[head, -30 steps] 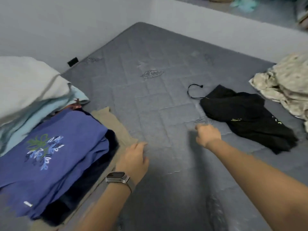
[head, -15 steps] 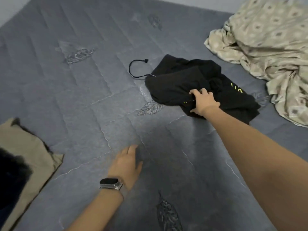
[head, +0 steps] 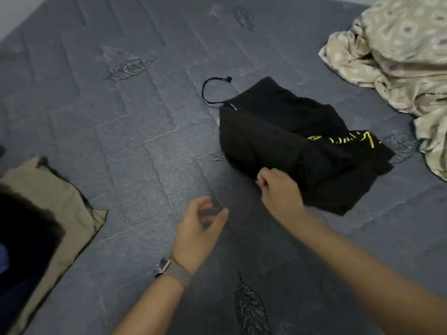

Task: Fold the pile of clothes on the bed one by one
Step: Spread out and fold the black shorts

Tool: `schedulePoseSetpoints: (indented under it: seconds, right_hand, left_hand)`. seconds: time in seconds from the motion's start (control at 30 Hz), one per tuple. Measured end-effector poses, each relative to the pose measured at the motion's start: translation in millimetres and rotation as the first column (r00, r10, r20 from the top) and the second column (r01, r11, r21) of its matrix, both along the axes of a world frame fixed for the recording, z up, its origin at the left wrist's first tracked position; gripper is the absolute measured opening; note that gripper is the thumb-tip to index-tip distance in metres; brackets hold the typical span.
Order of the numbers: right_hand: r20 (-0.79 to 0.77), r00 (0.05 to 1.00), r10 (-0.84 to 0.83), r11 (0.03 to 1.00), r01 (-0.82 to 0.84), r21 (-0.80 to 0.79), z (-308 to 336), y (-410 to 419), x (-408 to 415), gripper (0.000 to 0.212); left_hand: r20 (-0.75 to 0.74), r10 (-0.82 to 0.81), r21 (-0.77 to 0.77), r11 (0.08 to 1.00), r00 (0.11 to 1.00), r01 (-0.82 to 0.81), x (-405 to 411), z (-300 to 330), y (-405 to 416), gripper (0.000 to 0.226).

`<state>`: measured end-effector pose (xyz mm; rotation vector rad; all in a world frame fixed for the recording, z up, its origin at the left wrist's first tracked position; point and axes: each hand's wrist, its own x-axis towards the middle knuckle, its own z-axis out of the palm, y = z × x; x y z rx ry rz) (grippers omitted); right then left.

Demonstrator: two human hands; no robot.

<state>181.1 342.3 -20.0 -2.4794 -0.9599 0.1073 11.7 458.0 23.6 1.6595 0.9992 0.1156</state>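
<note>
Both arms are stretched forward from the bottom edge. The right hand (head: 280,189) is reached out further, knuckles up, fingers curled and pinched on the near edge of the black garment (head: 285,131). The left hand (head: 198,228) is held lower and nearer, fingers loosely curled, nothing gripped. A watch (head: 167,267) is worn on the left wrist.

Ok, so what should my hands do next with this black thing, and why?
Probably bring the left hand, hovering empty above the mattress, to the black garment; the right hand pinches its near edge, and it lies crumpled, so it needs spreading.
</note>
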Motion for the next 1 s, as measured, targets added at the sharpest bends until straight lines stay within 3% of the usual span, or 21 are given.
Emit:
schedulePoseSetpoints:
  seconds: [0.07, 0.1, 0.17, 0.23, 0.3, 0.4, 0.47, 0.53, 0.6, 0.63, 0.7, 0.77, 0.9, 1.0]
  right_hand:
    - [-0.202, 0.968, 0.150, 0.989, -0.147, 0.034, -2, 5, -59, 0.019]
    - [-0.306, 0.927, 0.216, 0.976, -0.216, 0.035, -3, 5, -89, 0.015]
    - [-0.475, 0.817, 0.328, 0.938, -0.343, 0.058, -6, 5, -141, 0.012]
    - [-0.570, 0.714, 0.406, 0.897, -0.431, 0.099, -8, 8, -183, 0.012]
    - [-0.638, 0.621, 0.456, 0.866, -0.473, 0.159, -11, 10, -207, 0.013]
    - [-0.696, 0.527, 0.487, 0.832, -0.523, 0.186, -10, 10, -213, 0.012]
    - [-0.750, 0.474, 0.462, 0.841, -0.502, 0.201, 0, 10, -209, 0.009]
    - [-0.778, 0.520, 0.353, 0.930, -0.287, 0.230, 17, 9, -204, 0.019]
    - [-0.710, 0.675, 0.200, 0.958, 0.017, 0.286, 29, 6, -202, 0.032]
    - [-0.653, 0.745, 0.136, 0.964, 0.051, 0.260, 32, 3, -205, 0.043]
    - [-0.606, 0.787, 0.114, 0.993, -0.067, 0.099, 34, -1, -219, 0.071]
    - [-0.673, 0.728, 0.127, 0.972, -0.226, -0.060, 31, -10, -244, 0.082]
    - [-0.714, 0.684, 0.148, 0.875, -0.428, -0.229, 26, -31, -302, 0.078]
    - [-0.704, 0.693, 0.154, 0.760, -0.538, -0.364, 25, -37, -349, 0.075]
  left_hand:
    - [-0.058, 0.151, -0.268, 0.950, 0.987, -0.161, 1, 7, 6, 0.089]
    - [-0.098, 0.158, -0.312, 0.933, 0.982, -0.182, -1, 9, 8, 0.103]
    - [-0.192, 0.106, -0.267, 0.951, 0.976, -0.156, -8, 12, 9, 0.117]
    - [-0.418, 0.043, -0.095, 0.991, 0.908, -0.091, -24, 5, 6, 0.128]
    - [-0.510, 0.115, 0.008, 0.992, 0.852, -0.129, -49, -8, 7, 0.114]
    - [-0.431, 0.204, -0.141, 0.947, 0.879, -0.289, -82, -15, 13, 0.078]
    - [-0.412, 0.240, -0.195, 0.919, 0.879, -0.342, -92, -17, 15, 0.065]
    - [-0.371, 0.282, -0.240, 0.891, 0.885, -0.384, -96, -21, 15, 0.055]
    - [-0.321, 0.314, -0.326, 0.849, 0.893, -0.416, -105, -21, 11, 0.058]
    - [-0.327, 0.299, -0.365, 0.835, 0.897, -0.411, -114, -19, 7, 0.062]
    - [-0.319, 0.273, -0.450, 0.799, 0.908, -0.398, -143, -15, -5, 0.048]
    - [-0.373, 0.272, -0.495, 0.750, 0.887, -0.438, -182, -16, -23, 0.035]
    - [-0.545, 0.248, -0.609, 0.539, 0.801, -0.581, -266, -15, -64, 0.039]
    - [-0.631, 0.217, -0.616, 0.444, 0.745, -0.651, -313, -15, -88, 0.044]
